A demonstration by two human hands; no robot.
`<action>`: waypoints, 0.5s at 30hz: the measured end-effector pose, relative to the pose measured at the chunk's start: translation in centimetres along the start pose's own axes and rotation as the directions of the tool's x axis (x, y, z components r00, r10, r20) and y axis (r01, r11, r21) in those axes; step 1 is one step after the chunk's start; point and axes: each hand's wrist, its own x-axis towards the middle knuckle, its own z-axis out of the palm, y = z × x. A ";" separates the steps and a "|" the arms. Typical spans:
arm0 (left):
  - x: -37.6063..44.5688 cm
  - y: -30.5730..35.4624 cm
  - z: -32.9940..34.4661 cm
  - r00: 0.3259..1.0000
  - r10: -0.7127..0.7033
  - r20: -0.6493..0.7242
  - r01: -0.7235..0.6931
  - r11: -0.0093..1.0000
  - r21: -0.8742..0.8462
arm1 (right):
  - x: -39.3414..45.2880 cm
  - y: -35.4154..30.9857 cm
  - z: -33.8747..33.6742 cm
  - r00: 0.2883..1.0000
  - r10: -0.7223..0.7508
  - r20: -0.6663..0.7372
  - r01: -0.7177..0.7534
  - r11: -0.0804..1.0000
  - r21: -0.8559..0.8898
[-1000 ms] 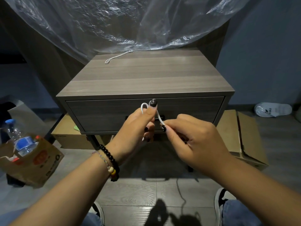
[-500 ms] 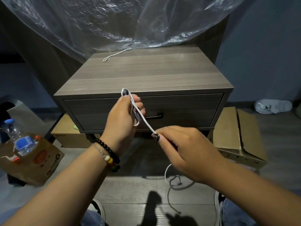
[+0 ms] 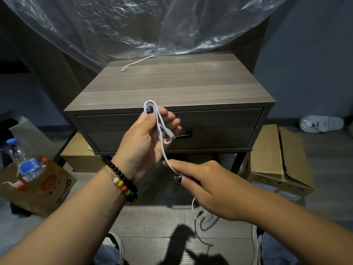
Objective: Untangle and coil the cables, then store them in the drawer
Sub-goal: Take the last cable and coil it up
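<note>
A thin white cable [image 3: 160, 129] loops over the thumb of my left hand [image 3: 147, 142], which grips it in front of the closed drawer [image 3: 219, 129] of a grey wooden nightstand [image 3: 172, 87]. The cable's plug end hangs beside my left fingers. From there the cable runs down to my right hand [image 3: 208, 190], which pinches it between thumb and forefinger. The loose tail [image 3: 202, 220] dangles below my right hand, above the floor. A second pale cord [image 3: 137, 63] lies on the nightstand's top at the back left.
Clear plastic sheeting [image 3: 143, 25] hangs behind the nightstand. A cardboard box with a water bottle [image 3: 24, 161] stands at the left, more boxes [image 3: 277, 161] at the right and under the nightstand. A white slipper [image 3: 321, 124] lies far right.
My left hand has risen with the cable from in front of the drawer handle to the nightstand's front edge. My right hand has slid down the cable, and more cable now hangs below it.
</note>
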 end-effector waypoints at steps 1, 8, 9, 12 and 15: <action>0.0 0.1 0.0 1.000 -0.010 0.006 0.011 1.000 -0.014 | 0.0 0.2 -0.1 0.999 0.023 0.028 -0.024 0.999 0.048; 0.3 1.6 -0.7 0.995 -0.091 -0.025 0.083 0.967 -0.243 | 0.1 1.3 -2.1 0.990 0.137 0.015 -0.136 0.951 0.277; 0.4 1.9 -1.0 0.995 -0.099 -0.029 0.087 0.956 -0.279 | 0.1 1.3 -2.4 0.990 0.143 0.015 -0.140 0.944 0.300; 0.7 2.9 -1.8 0.992 -0.117 -0.040 0.097 0.940 -0.326 | -0.1 1.2 -3.4 0.990 0.141 -0.013 -0.128 0.931 0.342; 0.5 3.9 -2.0 0.986 -0.169 0.009 0.166 0.958 -0.236 | -0.3 1.9 -5.2 0.964 0.224 -0.143 -0.152 0.907 0.394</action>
